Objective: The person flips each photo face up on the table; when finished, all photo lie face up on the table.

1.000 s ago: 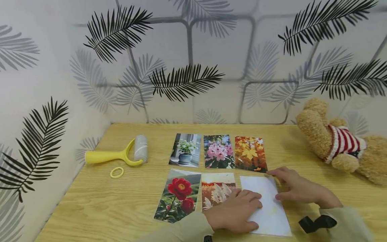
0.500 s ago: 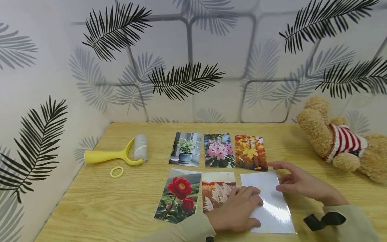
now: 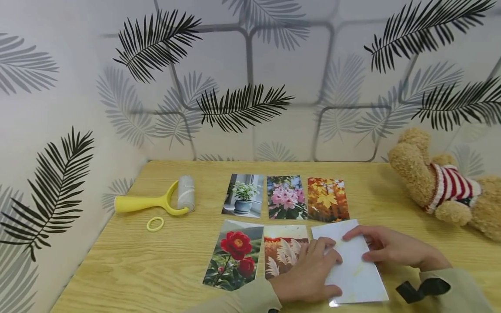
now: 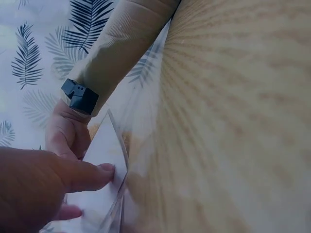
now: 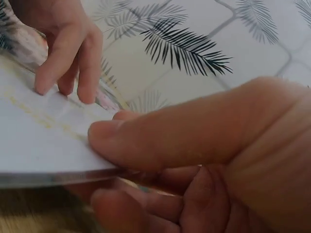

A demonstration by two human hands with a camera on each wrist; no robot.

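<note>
A white sheet (image 3: 358, 274), faintly marked with yellow, lies at the lower right of the photo cards in the head view. My left hand (image 3: 311, 273) rests on its left side with bent, spread fingertips; its thumb (image 4: 90, 175) presses on the top face in the left wrist view. At the right edge, my right hand (image 3: 397, 247) pinches the sheet. The right wrist view shows the right thumb (image 5: 146, 138) on top and other fingers below the edge. More than one layer shows along the sheet's edge in the left wrist view.
Photo cards lie in two rows: potted plant (image 3: 242, 195), pink flowers (image 3: 287, 197), maple leaf (image 3: 327, 200), red flower (image 3: 233, 254), pampas grass (image 3: 285, 248). Left stand a yellow-handled lint roller (image 3: 152, 202) and yellow ring (image 3: 155, 224). A teddy bear (image 3: 450, 187) lies right.
The right index finger has moved from beside the maple leaf photo onto the white sheet's upper right. A shiny corner now peeks out under the sheet's lower left. The left hand stays almost in place.
</note>
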